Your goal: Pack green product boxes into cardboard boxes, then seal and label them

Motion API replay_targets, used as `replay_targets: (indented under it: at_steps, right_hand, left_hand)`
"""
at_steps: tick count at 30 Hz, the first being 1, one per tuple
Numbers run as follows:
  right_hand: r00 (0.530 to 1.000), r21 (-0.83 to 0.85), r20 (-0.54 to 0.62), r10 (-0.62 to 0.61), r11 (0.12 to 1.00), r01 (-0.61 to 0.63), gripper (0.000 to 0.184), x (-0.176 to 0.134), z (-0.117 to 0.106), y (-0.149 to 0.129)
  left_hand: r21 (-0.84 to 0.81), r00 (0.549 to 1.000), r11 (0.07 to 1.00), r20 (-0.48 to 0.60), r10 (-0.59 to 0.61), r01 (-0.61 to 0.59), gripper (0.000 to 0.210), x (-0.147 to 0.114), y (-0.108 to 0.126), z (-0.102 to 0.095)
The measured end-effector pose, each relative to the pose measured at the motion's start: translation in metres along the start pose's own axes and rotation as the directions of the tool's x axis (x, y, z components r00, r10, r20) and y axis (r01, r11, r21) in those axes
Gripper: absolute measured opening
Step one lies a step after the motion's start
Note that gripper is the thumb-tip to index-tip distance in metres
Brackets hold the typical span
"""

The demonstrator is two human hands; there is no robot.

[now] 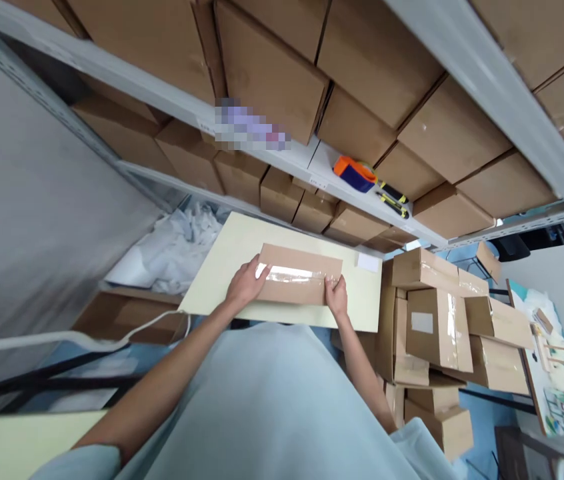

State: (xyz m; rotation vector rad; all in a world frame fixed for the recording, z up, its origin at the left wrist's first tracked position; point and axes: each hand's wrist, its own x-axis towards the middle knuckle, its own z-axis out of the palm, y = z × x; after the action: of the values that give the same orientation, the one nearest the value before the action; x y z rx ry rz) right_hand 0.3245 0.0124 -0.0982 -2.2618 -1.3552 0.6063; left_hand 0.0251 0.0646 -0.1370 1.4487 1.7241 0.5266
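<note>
A brown cardboard box (295,293) with clear packing tape (292,274) along its face is held level over the pale yellow tabletop (242,231). My left hand (248,285) grips its left end, thumb on the taped face. At the right end my right hand (336,297) holds it the same way, its thumb at the tape's end. The fingers under the box are hidden. A small white card (367,262) lies on the tabletop to the right of the box.
Metal shelving (172,107) packed with cartons rises in front. An orange and blue tape dispenser (355,175) and yellow-black utility knives (393,200) rest on its ledge. Stacked boxes (435,327) crowd the right side. White plastic wrapping (167,247) lies at left, near a white hose (87,341).
</note>
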Motion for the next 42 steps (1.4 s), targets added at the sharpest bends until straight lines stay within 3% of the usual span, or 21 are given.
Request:
replay_targets:
  at_steps: [4, 9, 13, 17, 20, 24, 27, 33, 36, 39, 42]
  right_hand:
    - [0.998, 0.038, 0.061, 0.016, 0.999, -0.019, 0.062, -0.019, -0.01, 0.012]
    - [0.999, 0.178, -0.002, 0.048, 0.983, -0.046, 0.056, -0.049, -0.025, 0.027]
    - [0.996, 0.262, -0.079, 0.039, 0.965, -0.017, 0.056, -0.083, -0.036, 0.037]
    - [0.976, 0.261, -0.199, 0.093, 0.965, -0.039, 0.057, -0.122, -0.043, 0.047]
    - [0.916, 0.205, -0.349, 0.198, 0.97, -0.132, 0.057, -0.164, -0.048, 0.056]
    - [0.782, 0.154, -0.524, 0.338, 0.94, -0.304, 0.054, -0.245, -0.054, 0.067]
    - [0.654, 0.192, -0.609, 0.449, 0.883, -0.427, 0.049, -0.314, -0.054, 0.073]
    - [0.26, 0.403, -0.703, 0.662, 0.671, -0.622, 0.054, -0.437, -0.042, 0.085]
    - [0.15, 0.507, -0.675, 0.723, 0.601, -0.618, 0.057, -0.479, -0.04, 0.097]
    - [0.09, 0.577, -0.65, 0.755, 0.567, -0.589, 0.061, -0.506, -0.043, 0.122]
    - [0.057, 0.628, -0.625, 0.779, 0.545, -0.556, 0.064, -0.526, -0.053, 0.159]
  left_hand:
    - [-0.044, 0.99, 0.995, 0.111, -0.085, 0.091, 0.081, -0.022, -0.01, -0.002]
    - [-0.135, 0.988, 0.989, 0.139, 0.07, -0.051, 0.088, -0.047, -0.014, -0.008]
    - [-0.113, 0.988, 0.988, 0.103, 0.113, -0.101, 0.091, -0.066, -0.012, -0.01]
    - [-0.062, 0.979, 0.983, 0.099, 0.177, -0.172, 0.074, -0.083, -0.008, -0.01]
    - [-0.04, 0.941, 0.951, 0.14, 0.309, -0.306, 0.055, -0.093, -0.004, -0.007]
    - [-0.088, 0.814, 0.843, 0.226, 0.535, -0.53, 0.049, -0.102, 0.004, 0.008]
    - [-0.156, 0.68, 0.746, 0.323, 0.658, -0.647, 0.053, -0.11, 0.018, 0.037]
    - [-0.36, 0.276, 0.552, 0.588, 0.76, -0.752, 0.053, -0.158, 0.062, 0.106]
    - [-0.418, 0.091, 0.474, 0.669, 0.738, -0.775, 0.057, -0.19, 0.083, 0.134]
    - [-0.427, 0.001, 0.432, 0.71, 0.704, -0.794, 0.064, -0.222, 0.101, 0.166]
    - [-0.406, -0.019, 0.443, 0.753, 0.658, -0.799, 0.066, -0.259, 0.118, 0.205]
